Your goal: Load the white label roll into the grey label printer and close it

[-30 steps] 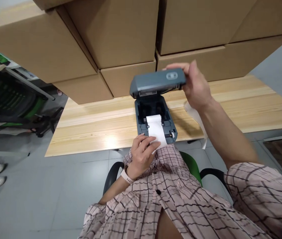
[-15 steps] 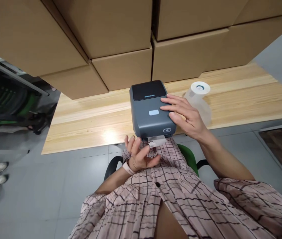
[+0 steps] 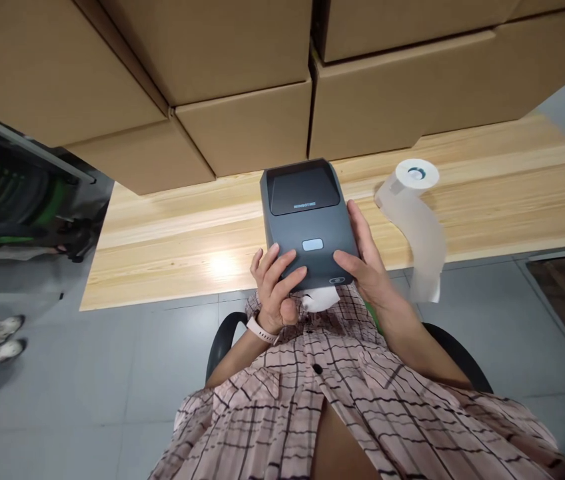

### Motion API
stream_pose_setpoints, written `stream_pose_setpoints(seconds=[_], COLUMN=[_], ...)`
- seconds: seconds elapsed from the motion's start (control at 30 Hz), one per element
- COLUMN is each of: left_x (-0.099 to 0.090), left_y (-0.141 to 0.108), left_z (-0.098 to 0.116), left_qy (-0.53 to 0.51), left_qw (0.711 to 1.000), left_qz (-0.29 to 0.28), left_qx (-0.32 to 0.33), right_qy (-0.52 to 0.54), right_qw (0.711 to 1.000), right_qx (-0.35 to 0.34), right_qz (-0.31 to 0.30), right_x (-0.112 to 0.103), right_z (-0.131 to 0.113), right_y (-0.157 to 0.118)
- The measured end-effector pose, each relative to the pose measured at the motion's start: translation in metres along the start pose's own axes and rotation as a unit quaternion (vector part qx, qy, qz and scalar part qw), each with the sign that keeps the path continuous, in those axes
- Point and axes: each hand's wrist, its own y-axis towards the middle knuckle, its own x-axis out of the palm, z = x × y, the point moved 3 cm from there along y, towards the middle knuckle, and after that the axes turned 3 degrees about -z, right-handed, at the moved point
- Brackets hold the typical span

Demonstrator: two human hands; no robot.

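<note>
A dark grey label printer (image 3: 307, 230) stands near the table's front edge, with a glossy black window in its lid and a light blue button. A short piece of white paper (image 3: 321, 299) sticks out of its front slot. My right hand (image 3: 371, 263) grips the printer's right side, thumb on top and fingers along the side. My left hand (image 3: 276, 283) holds the front left corner, its fingers laid over the top and its thumb below them in front. Whatever the left palm touches is hidden.
Right of the printer, a roll of white labels (image 3: 416, 175) stands on the wooden table (image 3: 177, 240), its loose strip hanging over the front edge. Stacked cardboard boxes (image 3: 242, 127) line the back. A chair armrest (image 3: 222, 343) flanks me. Another person's shoes (image 3: 7, 340) show at left.
My right hand has slid from the printer's top to its right side. My left hand has risen from the paper slot onto the front left corner. The view has shifted slightly.
</note>
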Motion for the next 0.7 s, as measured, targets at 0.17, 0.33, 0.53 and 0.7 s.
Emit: stream_pose_setpoints(seconds=[0.17, 0.33, 0.53, 0.7], left_x=[0.006, -0.004, -0.029, 0.003], left_y=[0.004, 0.005, -0.023, -0.026], left_z=[-0.002, -0.001, 0.017, 0.039], left_qy=[0.016, 0.005, -0.195, -0.47], left_qw=[0.998, 0.999, 0.961, 0.645], left_qz=[0.048, 0.039, -0.013, -0.338], left_qx=[0.023, 0.001, -0.196, -0.499], right_qy=[0.041, -0.013, -0.219, -0.251], right_qw=[0.999, 1.0, 0.959, 0.947], right_qx=[0.02, -0.016, -0.178, -0.2], right_qz=[0.005, 0.012, 0.007, 0.024], right_x=[0.001, -0.002, -0.004, 0.0], right_z=[0.002, -0.001, -0.019, -0.022], right_y=[-0.003, 0.0, 0.005, 0.003])
